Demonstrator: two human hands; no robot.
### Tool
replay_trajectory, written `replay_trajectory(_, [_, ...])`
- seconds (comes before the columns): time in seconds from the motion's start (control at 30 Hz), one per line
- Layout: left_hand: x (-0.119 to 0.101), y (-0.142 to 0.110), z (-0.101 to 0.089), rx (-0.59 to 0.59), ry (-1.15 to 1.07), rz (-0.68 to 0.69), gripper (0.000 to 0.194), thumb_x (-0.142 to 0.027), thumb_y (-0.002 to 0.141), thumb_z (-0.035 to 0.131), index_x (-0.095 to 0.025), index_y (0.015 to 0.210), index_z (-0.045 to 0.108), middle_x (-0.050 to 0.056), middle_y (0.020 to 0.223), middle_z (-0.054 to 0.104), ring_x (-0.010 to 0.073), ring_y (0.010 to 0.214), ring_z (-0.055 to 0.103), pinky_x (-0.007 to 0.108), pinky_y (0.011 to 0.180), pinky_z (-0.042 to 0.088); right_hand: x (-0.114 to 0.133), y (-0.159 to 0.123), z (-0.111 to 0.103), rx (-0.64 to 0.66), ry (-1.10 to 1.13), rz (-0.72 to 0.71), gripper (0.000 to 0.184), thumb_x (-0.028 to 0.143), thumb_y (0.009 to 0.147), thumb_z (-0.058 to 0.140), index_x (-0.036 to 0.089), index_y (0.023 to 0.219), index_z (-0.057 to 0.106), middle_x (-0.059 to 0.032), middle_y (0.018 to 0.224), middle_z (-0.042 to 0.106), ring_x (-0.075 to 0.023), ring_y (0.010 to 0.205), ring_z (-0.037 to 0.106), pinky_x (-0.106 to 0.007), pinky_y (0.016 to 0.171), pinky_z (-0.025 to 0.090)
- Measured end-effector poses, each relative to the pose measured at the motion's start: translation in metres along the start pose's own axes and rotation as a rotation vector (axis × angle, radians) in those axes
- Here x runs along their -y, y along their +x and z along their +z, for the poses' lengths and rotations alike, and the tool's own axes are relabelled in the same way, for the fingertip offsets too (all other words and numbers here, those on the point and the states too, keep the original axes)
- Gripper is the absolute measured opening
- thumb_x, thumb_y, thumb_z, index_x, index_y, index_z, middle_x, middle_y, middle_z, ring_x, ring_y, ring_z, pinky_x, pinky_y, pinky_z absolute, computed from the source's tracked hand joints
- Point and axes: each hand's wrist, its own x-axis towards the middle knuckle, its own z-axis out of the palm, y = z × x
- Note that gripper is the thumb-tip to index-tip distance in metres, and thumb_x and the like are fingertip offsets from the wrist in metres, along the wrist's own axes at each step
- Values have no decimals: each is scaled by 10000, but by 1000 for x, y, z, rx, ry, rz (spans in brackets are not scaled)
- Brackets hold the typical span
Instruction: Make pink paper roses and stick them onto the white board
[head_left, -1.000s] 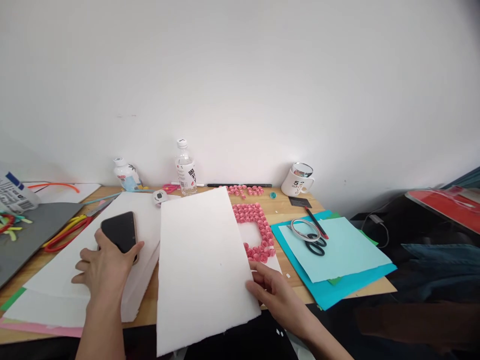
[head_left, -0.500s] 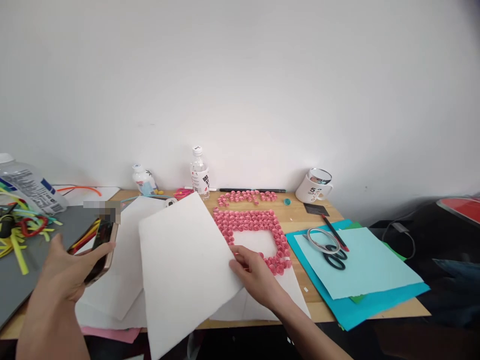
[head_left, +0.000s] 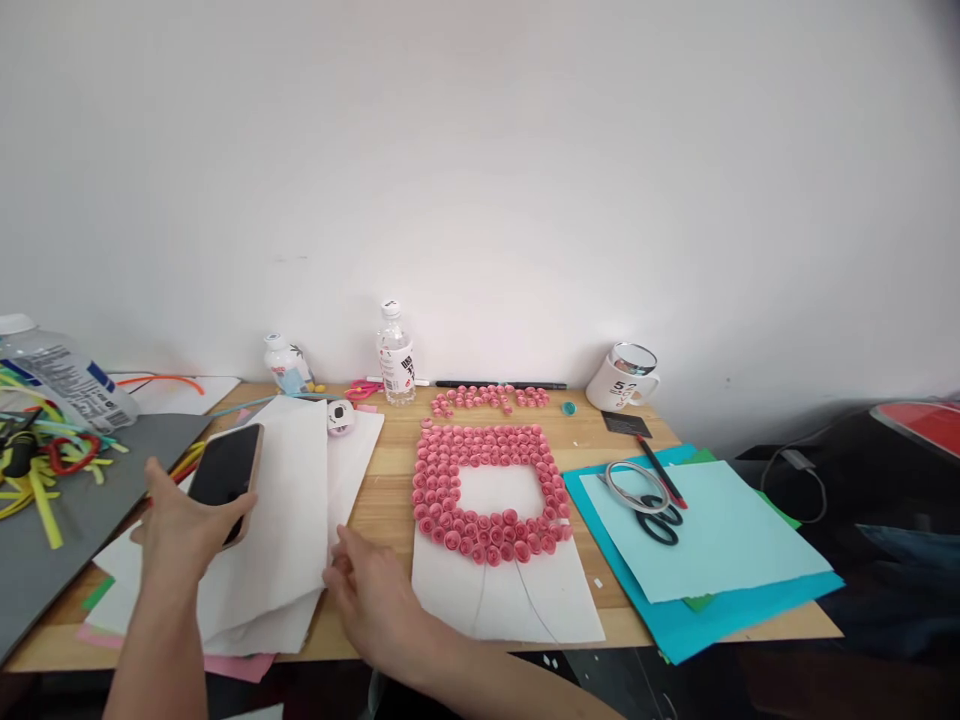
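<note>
My left hand [head_left: 176,530] grips a dark-screened phone [head_left: 225,470] by its sides, thumb on the right edge, over a stack of white paper. The top white sheet [head_left: 285,530] of this stack lies under and beside the phone. At the sheet's right edge is my right hand [head_left: 379,600], its fingers curled and pinching by the edge; the contact is partly hidden. Right of that hand, pink rolled paper roses [head_left: 487,535] form a thick ring on a white sheet with pencil lines [head_left: 540,595].
Loose roses [head_left: 491,397], a water bottle [head_left: 396,360] and a mug [head_left: 622,378] stand along the wall. At right, scissors [head_left: 658,522] and a pen [head_left: 664,470] lie on blue paper [head_left: 735,550]. Colored strips [head_left: 45,500] cover a grey board [head_left: 67,560] at left.
The raised white sheet has come down to the left onto the stack, uncovering the full rose ring. My right hand moved left with it. The phone has tilted flatter and moved slightly right.
</note>
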Motion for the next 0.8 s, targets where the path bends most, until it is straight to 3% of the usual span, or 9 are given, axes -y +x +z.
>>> replay_trajectory(0.07, [-13, -7, 8, 144, 76, -162, 1283, -402, 300, 811, -87, 1386, 205, 313, 1110, 502, 527, 1055, 413, 676, 588, 397, -9, -25, -27, -72, -71, -136, 188, 162, 849, 460, 206, 914, 631, -35, 780, 675, -172, 706, 627, -267, 646, 483])
replay_trajectory(0.13, [-23, -13, 12, 185, 114, -225, 1321, -355, 274, 820, -109, 1399, 173, 344, 1215, 423, 546, 1120, 344, 701, 631, 369, -26, -53, -61, -248, -99, -212, 150, 197, 857, 495, 210, 916, 632, -32, 788, 678, -150, 682, 621, -247, 641, 487])
replay_trajectory(0.23, [-36, -25, 12, 186, 181, -240, 1252, -333, 359, 803, -118, 1412, 162, 360, 1300, 344, 568, 1167, 297, 750, 679, 303, -61, -91, -116, -535, -180, -190, 141, 174, 855, 501, 201, 934, 615, -43, 821, 668, -140, 709, 619, -237, 635, 497])
replay_trajectory(0.3, [-50, -44, 11, 121, 167, -124, 1100, -383, 479, 753, -119, 1403, 216, 341, 1344, 307, 554, 1195, 288, 753, 739, 278, -86, -114, -146, -709, -270, -130, 115, 187, 850, 511, 193, 905, 612, -51, 822, 651, -154, 743, 616, -263, 667, 506])
replay_trajectory(0.37, [-71, -72, 11, -12, 62, 65, 819, -367, 614, 665, -100, 1331, 372, 275, 1302, 405, 463, 1208, 351, 677, 885, 278, -107, -135, -167, -794, -312, -52, 110, 218, 847, 516, 182, 883, 614, -70, 856, 635, -168, 773, 613, -283, 671, 518])
replay_trajectory(0.47, [-103, -130, 18, -55, -187, 323, 489, -298, 759, 498, -107, 1209, 502, 160, 1078, 587, 296, 1085, 502, 471, 942, 374, -126, -156, -179, -780, -298, 16, 154, 253, 853, 497, 177, 880, 628, -91, 901, 631, -184, 806, 618, -298, 671, 537])
replay_trajectory(0.6, [-122, -200, 35, 146, -286, 294, 438, -325, 784, 471, -134, 1177, 497, 103, 912, 607, 250, 895, 567, 414, 837, 446, -137, -159, -179, -706, -235, 16, 191, 274, 841, 495, 174, 933, 629, -115, 997, 632, -199, 869, 624, -319, 725, 548])
replay_trajectory(0.7, [-117, -223, 44, 193, -282, 237, 473, -350, 790, 460, -92, 1186, 473, 102, 858, 589, 242, 808, 569, 408, 786, 458, -143, -148, -180, -674, -184, 10, 199, 270, 828, 493, 168, 952, 611, -114, 992, 630, -193, 860, 622, -321, 741, 548])
replay_trajectory(0.8, [-114, -226, 46, 149, -292, 233, 458, -343, 803, 448, -88, 1183, 471, 96, 858, 587, 219, 760, 568, 394, 762, 467, -148, -137, -184, -639, -159, 16, 203, 262, 818, 494, 168, 971, 591, -96, 913, 634, -185, 803, 622, -317, 702, 547])
